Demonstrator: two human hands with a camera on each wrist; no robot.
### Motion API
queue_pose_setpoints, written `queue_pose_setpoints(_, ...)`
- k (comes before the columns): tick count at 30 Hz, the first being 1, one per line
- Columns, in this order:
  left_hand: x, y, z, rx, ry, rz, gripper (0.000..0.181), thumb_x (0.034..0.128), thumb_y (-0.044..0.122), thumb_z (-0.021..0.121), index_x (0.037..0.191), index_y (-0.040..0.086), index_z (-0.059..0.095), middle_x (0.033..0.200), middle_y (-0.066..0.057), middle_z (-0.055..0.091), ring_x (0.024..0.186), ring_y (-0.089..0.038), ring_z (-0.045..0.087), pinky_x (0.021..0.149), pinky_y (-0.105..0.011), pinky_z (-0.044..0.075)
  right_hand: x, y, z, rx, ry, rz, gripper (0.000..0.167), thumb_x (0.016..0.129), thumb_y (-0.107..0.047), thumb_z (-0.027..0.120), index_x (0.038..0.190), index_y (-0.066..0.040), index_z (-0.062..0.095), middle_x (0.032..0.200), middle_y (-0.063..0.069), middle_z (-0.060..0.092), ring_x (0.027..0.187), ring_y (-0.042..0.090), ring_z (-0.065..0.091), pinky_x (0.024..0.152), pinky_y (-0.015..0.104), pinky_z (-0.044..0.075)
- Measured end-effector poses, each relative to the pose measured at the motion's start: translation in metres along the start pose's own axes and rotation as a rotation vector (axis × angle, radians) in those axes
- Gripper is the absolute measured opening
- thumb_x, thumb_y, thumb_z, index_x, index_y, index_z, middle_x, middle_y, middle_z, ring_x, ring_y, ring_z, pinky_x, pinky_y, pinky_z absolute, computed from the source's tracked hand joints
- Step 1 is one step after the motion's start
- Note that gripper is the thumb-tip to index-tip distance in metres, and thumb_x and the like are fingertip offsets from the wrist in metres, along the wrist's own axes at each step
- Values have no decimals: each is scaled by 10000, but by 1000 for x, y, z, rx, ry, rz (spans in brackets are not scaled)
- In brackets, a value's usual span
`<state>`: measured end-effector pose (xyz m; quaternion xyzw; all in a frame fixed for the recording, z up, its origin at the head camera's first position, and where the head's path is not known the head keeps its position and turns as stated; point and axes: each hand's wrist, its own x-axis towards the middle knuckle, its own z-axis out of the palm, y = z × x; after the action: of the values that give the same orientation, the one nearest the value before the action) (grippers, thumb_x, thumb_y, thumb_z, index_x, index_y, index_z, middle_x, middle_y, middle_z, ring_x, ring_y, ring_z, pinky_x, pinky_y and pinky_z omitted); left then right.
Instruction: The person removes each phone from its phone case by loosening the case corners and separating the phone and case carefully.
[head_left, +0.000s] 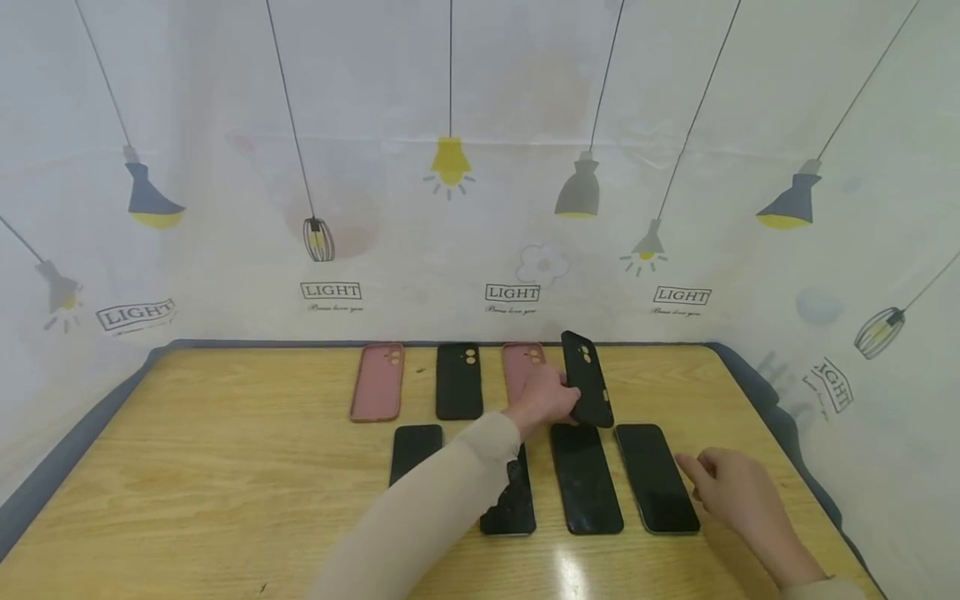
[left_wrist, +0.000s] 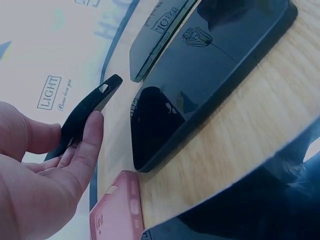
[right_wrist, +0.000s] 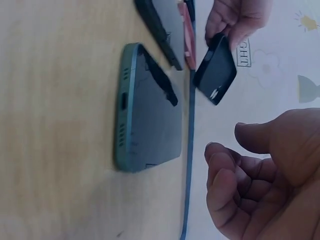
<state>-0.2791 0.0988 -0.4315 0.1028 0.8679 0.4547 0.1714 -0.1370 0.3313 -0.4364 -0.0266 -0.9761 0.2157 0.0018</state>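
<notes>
My left hand (head_left: 546,398) pinches a black phone case (head_left: 587,379) by its edge, thumb on one side and fingers on the other. Tilted up off the table, the case (right_wrist: 217,70) shows camera cutouts at one end. A pink phone case (head_left: 517,367) lies partly hidden behind that hand. My right hand (head_left: 738,487) holds nothing; its fingers are loosely curled beside the rightmost phone (head_left: 657,479). In the right wrist view this phone (right_wrist: 155,115) has a greenish edge with a charging port. Another dark phone (head_left: 587,481) lies just below the lifted case.
Farther left, a pink case (head_left: 377,383) and a black case (head_left: 459,382) lie along the back of the wooden table (head_left: 225,467). Two more dark phones, one at left (head_left: 415,450) and one beside it (head_left: 510,504), are partly covered by my left sleeve. A printed curtain (head_left: 420,233) hangs behind.
</notes>
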Motion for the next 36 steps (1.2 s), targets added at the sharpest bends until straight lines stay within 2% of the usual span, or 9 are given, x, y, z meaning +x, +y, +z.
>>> queue_pose_setpoints(3, 3, -1, 4, -40, 0, -2, 200, 1025, 113, 605, 950, -24, 729, 782, -93, 709, 733, -215, 738, 707, -272, 602, 4, -7, -2, 4, 9, -7, 425, 1075, -306, 567, 704, -101, 603, 574, -31, 549, 498, 170, 467, 502, 310, 369)
queue_pose_setpoints(9, 6, -4, 8, -77, 15, 6, 360, 1023, 99, 610, 667, 48, 597, 656, -114, 669, 714, -285, 745, 637, -270, 578, 14, -22, 1, 40, 17, -9, 431, 1084, -339, 550, 736, -93, 611, 597, -24, 573, 529, 158, 499, 535, 324, 399)
queue_pose_setpoints(12, 7, -6, 10, -85, 26, -19, 410, 1025, 118, 621, 623, 65, 559, 641, -127, 677, 707, -266, 754, 698, -287, 589, 18, -30, 4, 64, 17, -8, 418, 1081, -318, 559, 734, -92, 612, 603, -22, 583, 536, 157, 508, 550, 326, 410)
queue_pose_setpoints(14, 8, -8, 12, -100, 32, -40, 357, 1028, 138, 629, 684, 44, 616, 662, -123, 688, 700, -234, 758, 793, -305, 596, 21, -36, 8, 82, 25, -10, 413, 1075, -306, 570, 724, -93, 610, 603, -22, 589, 538, 155, 507, 550, 325, 411)
queue_pose_setpoints(17, 9, -9, 14, -129, 44, -67, 235, 1033, 166, 640, 864, 9, 689, 696, -97, 706, 690, -191, 763, 935, -327, 573, 25, -43, 12, 111, 36, -8, 406, 1067, -293, 586, 713, -96, 606, 603, -19, 597, 539, 155, 508, 546, 319, 411)
queue_pose_setpoints(21, 14, -9, 17, -147, 64, -92, 199, 1033, 191, 652, 1027, -3, 693, 680, -76, 728, 661, -180, 758, 985, -363, 553, 30, -51, 17, 132, 68, -7, 394, 1057, -276, 604, 706, -98, 613, 595, -18, 600, 534, 152, 514, 537, 313, 410)
queue_pose_setpoints(27, 24, -9, 22, -125, 92, -153, 219, 1025, 200, 667, 1056, -15, 696, 568, -43, 696, 562, -169, 725, 947, -369, 575, 35, -55, 19, 164, 84, 0, 386, 1052, -249, 608, 707, -78, 638, 590, -15, 611, 528, 140, 540, 517, 300, 419)
queue_pose_setpoints(32, 28, -5, 24, -41, 101, -185, 235, 1002, 190, 683, 930, -25, 746, 525, -21, 676, 539, -147, 715, 881, -320, 595, 38, -56, 20, 173, 83, 2, 389, 1054, -255, 598, 724, -58, 654, 590, -20, 617, 526, 130, 549, 516, 296, 423)
queue_pose_setpoints(36, 27, -2, 25, 11, 126, -194, 182, 916, 129, 755, 784, 5, 738, 508, -9, 664, 529, -140, 707, 742, -272, 602, 38, -57, 20, 173, 82, 4, 398, 1058, -267, 593, 721, -63, 648, 591, -23, 616, 524, 129, 548, 514, 294, 422)
